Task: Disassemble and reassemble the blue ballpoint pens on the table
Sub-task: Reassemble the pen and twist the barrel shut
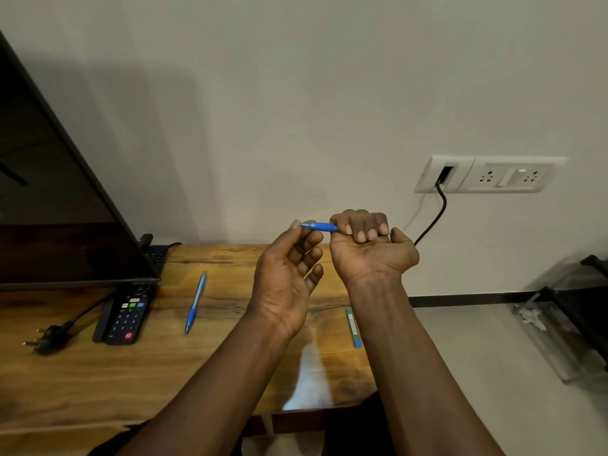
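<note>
Head: blue pen (pixel 320 227) gripped in right hand (pixel 370 248), left hand (pixel 289 274) pinching tip.

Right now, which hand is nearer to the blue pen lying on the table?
Left. Both grip a raised pen; the left hand hovers just right of the table pen, the right hand farther right.

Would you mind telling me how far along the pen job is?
Nothing looks finished. In hand: the right hand grips one blue pen while the left hand pinches its free end. Left: the second pen lies seemingly whole on the table.
</note>
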Demonstrator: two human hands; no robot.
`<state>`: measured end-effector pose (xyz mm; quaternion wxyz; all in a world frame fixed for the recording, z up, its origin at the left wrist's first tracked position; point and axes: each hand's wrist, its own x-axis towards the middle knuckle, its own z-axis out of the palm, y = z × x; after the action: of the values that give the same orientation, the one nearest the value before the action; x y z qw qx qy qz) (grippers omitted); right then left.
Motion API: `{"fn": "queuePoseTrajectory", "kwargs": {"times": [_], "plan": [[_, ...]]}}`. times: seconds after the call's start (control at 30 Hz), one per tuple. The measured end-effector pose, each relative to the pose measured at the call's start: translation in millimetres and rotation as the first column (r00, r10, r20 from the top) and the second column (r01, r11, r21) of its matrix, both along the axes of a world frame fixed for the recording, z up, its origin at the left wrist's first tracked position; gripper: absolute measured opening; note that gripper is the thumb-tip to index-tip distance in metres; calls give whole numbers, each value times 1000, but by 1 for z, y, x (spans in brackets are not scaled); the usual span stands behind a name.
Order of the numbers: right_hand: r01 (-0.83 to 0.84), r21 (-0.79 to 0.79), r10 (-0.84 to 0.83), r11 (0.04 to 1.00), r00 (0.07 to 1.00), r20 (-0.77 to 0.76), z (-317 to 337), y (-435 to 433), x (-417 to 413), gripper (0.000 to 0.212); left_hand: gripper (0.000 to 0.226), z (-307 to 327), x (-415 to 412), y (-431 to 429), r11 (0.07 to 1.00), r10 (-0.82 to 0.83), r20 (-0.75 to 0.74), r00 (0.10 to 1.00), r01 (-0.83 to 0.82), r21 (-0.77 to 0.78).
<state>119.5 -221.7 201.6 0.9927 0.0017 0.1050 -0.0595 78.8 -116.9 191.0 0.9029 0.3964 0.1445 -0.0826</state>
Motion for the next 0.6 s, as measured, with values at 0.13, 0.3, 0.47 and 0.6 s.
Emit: {"fn": "queuePoseTrajectory", "kwargs": {"times": [0.13, 0.3, 0.47, 0.6], "plan": [[6, -17, -5, 1000, 1000, 27, -3, -2, 0, 36, 16, -3, 0, 1, 999, -34, -1, 999, 34, 32], [-39, -85, 43, 996, 998, 45, -2, -6, 0, 44, 17, -4, 1, 10, 990, -75, -18, 997, 76, 120], [-122, -161, 136, 979, 987, 79, -3, 4, -1, 44, 17, -4, 4, 33, 972, -95, 30, 995, 86, 219], [-191, -238, 213, 952, 975, 67, -2, 19, -2, 35, 13, -10, 3, 53, 980, -78, 92, 993, 59, 192]]}}
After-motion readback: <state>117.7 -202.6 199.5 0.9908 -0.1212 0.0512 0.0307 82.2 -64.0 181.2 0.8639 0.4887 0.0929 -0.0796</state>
